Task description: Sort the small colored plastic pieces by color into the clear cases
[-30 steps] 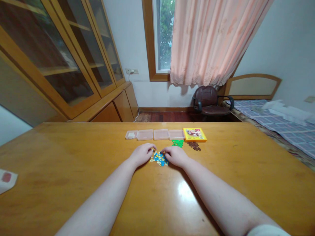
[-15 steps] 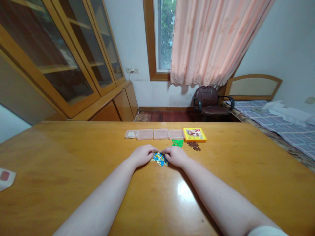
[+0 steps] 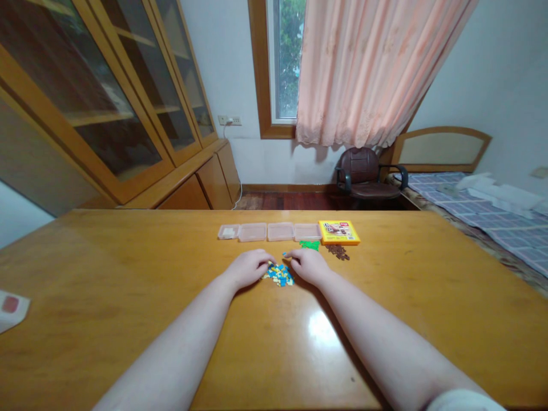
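A small mixed pile of blue, yellow and pale building-block pieces (image 3: 280,275) lies on the wooden table between my two hands. My left hand (image 3: 250,268) rests at the pile's left edge, its fingers reaching over the nearest pieces. To the right is my right hand (image 3: 308,266), index finger stretched out. At that fingertip, just above the pile, sits a single blue piece (image 3: 284,254); whether it is touched or pinched is too small to tell. Green pieces (image 3: 309,245) form a group beyond my right hand. Brown pieces (image 3: 338,252) lie in another group farther right.
A row of clear plastic trays (image 3: 252,232) stands behind the pile, the leftmost holding something whitish. A yellow box (image 3: 339,233) lies at the row's right end. A white object with a red patch (image 3: 9,305) sits at the table's left edge. A chair (image 3: 363,174) stands beyond the table (image 3: 171,251).
My right hand has drawn slightly right, away from the pile, and its fingers have parted from my left hand's. A blue piece now shows apart above the pile. My left hand has barely moved.
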The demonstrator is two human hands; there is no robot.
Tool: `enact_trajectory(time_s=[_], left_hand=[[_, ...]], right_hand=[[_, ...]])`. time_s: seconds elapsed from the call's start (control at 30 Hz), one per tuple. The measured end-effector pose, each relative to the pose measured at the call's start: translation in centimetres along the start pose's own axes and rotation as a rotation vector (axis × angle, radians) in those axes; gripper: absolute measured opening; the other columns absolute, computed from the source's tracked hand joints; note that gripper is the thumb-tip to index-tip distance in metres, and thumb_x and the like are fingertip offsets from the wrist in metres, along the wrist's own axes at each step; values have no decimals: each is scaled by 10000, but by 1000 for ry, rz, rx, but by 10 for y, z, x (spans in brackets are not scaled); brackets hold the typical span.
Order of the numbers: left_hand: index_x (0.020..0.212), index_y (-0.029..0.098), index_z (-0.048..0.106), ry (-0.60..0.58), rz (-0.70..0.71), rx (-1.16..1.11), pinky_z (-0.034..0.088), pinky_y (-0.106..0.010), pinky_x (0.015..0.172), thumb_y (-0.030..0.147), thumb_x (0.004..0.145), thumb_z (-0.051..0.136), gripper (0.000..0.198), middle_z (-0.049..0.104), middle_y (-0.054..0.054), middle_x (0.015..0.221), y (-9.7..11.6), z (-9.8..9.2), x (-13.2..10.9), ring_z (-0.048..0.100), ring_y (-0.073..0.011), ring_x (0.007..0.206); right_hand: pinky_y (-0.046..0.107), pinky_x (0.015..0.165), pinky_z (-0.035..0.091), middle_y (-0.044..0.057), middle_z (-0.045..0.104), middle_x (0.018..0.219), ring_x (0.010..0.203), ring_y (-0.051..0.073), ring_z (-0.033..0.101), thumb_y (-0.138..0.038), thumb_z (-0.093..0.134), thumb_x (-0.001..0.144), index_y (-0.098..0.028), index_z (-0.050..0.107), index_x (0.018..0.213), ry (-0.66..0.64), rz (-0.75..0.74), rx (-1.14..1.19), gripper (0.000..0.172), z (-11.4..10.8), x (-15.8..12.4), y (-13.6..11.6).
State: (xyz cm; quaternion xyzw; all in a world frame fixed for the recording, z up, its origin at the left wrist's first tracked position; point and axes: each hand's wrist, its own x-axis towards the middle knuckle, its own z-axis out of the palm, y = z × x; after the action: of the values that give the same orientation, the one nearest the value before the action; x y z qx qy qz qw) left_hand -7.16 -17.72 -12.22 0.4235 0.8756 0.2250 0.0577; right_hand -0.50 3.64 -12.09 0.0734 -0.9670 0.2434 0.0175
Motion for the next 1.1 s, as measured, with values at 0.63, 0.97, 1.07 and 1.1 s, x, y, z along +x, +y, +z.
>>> enact_trajectory(time_s=[0.63,0.97,1.07,1.1], left_hand=[[956,244,710,1,-19,11,472,-266,827,153,824,450,306,711,-13,975,-1,1,0,634,-177,915],[1049,263,704,-11,-22,0,463,-263,873,141,825,458,354,708,0,1043,1,-1,0,630,-170,957],[1092,296,700,-42,-24,36,469,-267,852,159,824,476,375,710,0,1019,0,1,0,634,-173,931],[1084,295,705,-46,-35,52,471,-270,844,162,825,476,371,711,-4,1009,0,1,0,635,-175,922]], right_hand=[[289,822,470,30,717,1092,972,210,660,-222,435,882,-280,699,1109,-27,-16,-46,353,4,1,0],[269,829,465,28,726,1060,961,192,657,-256,439,891,-253,713,1057,0,-3,-44,320,1,-1,-4],[260,820,462,26,735,1020,942,186,658,-236,462,868,-250,727,1016,2,-11,-26,304,1,0,-2],[256,815,462,22,738,1003,931,182,660,-223,466,859,-251,733,997,2,-24,-9,301,2,0,-1]])
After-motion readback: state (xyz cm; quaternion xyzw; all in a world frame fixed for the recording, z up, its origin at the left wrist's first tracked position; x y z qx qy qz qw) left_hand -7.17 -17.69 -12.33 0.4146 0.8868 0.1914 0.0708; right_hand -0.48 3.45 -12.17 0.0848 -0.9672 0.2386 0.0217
